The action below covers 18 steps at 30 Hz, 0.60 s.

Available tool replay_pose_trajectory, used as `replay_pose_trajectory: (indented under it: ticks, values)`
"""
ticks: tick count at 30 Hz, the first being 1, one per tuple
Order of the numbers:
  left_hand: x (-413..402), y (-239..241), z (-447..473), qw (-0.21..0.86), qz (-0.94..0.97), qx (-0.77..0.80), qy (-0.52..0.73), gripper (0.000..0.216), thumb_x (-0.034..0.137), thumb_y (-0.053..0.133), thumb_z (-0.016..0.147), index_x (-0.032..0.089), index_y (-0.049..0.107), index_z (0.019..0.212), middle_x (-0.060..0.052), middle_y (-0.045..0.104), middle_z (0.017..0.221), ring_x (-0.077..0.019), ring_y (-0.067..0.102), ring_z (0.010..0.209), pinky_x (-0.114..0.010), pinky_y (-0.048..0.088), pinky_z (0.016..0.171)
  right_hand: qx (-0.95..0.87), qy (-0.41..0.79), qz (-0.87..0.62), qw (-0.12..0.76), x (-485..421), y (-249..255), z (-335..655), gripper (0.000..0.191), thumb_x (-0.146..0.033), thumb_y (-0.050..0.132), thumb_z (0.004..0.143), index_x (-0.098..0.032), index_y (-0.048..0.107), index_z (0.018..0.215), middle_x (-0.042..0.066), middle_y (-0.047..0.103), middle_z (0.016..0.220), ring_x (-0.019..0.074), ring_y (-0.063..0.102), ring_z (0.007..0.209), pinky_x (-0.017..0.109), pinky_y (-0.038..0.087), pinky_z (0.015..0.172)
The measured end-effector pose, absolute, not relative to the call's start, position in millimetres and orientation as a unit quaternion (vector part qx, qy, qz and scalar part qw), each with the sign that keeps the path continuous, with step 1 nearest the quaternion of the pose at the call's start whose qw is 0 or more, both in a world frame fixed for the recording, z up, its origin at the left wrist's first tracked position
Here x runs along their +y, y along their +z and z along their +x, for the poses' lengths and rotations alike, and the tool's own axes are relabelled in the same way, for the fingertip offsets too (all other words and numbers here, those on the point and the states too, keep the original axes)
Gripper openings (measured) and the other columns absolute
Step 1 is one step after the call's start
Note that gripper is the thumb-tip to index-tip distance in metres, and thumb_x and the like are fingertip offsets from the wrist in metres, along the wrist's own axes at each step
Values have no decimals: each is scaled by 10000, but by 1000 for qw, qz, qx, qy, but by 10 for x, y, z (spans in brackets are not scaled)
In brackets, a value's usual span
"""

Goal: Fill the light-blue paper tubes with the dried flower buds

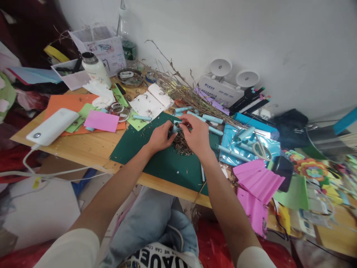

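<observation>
Over a dark green mat (170, 169), my left hand (161, 137) grips a short light-blue paper tube (175, 128) between thumb and fingers. The tube's dark open end faces my right hand (194, 134), whose thumb and fingertips are pinched together at that opening. Whether bits of plant are between those fingertips is too small to make out. Directly beneath both hands lies a heap of brown dried plant crumbs (182, 145). More light-blue tubes (212, 119) lie just behind and to the right of my right hand.
Dry twigs (178, 83) stretch along the back beside a white twin-lamp device (213, 87). Scissors (262, 150) and tubes rest on a shiny blue packet (230, 137). Pink folded paper (259, 176) lies right; a white power bank (52, 126) with cable and a bottle (96, 70) stand left.
</observation>
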<state>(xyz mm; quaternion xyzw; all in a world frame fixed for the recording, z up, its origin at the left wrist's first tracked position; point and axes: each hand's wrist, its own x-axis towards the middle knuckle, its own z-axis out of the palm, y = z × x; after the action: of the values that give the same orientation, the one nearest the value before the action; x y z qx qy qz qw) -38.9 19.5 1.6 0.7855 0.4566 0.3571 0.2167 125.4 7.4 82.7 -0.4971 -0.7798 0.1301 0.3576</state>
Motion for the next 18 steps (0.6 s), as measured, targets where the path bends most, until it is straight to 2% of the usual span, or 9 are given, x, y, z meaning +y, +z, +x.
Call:
replay_pose_trajectory:
  ticks: [4,10,12,14,16,18]
  values:
    - [191,19,-386,223,783,459,357,177,322,543,872,213,445,969,-65,647,954,-183,659,773,-310,518,697,-787,119,-491,355,94,831,1215,159,-221,566,916,-207,718,871,54,673,913,204,621,892,342,484,845]
    - [187,29,-383,222,781,468,348,192,357,543,887,217,433,959,-66,656,950,-199,668,775,-321,509,685,-714,119,-560,403,-191,880,1493,342,-367,436,994,-199,733,971,72,694,966,196,639,895,325,494,800]
    - [192,28,-382,222,780,476,340,204,363,554,882,214,435,953,-75,664,950,-208,670,764,-328,503,672,-691,91,-642,319,-415,863,1672,323,-402,494,961,-183,731,941,80,710,886,215,647,826,334,485,761]
    - [200,20,-382,224,780,477,337,210,362,566,875,213,440,952,-82,670,943,-216,671,761,-333,503,667,-652,67,-735,175,-646,814,1800,341,-452,531,930,-180,725,866,96,712,803,241,652,758,347,469,710]
    - [209,8,-382,225,781,473,340,210,358,570,873,212,447,960,-84,671,938,-217,671,763,-336,509,675,-615,61,-785,38,-825,735,1840,340,-467,555,909,-168,718,897,132,722,807,271,674,768,348,457,674]
    - [216,-3,-382,224,779,473,346,216,357,576,869,212,452,970,-86,671,947,-215,671,761,-340,516,685,-607,61,-791,-53,-920,645,1820,317,-416,558,905,-139,712,902,182,726,856,302,694,804,351,453,656]
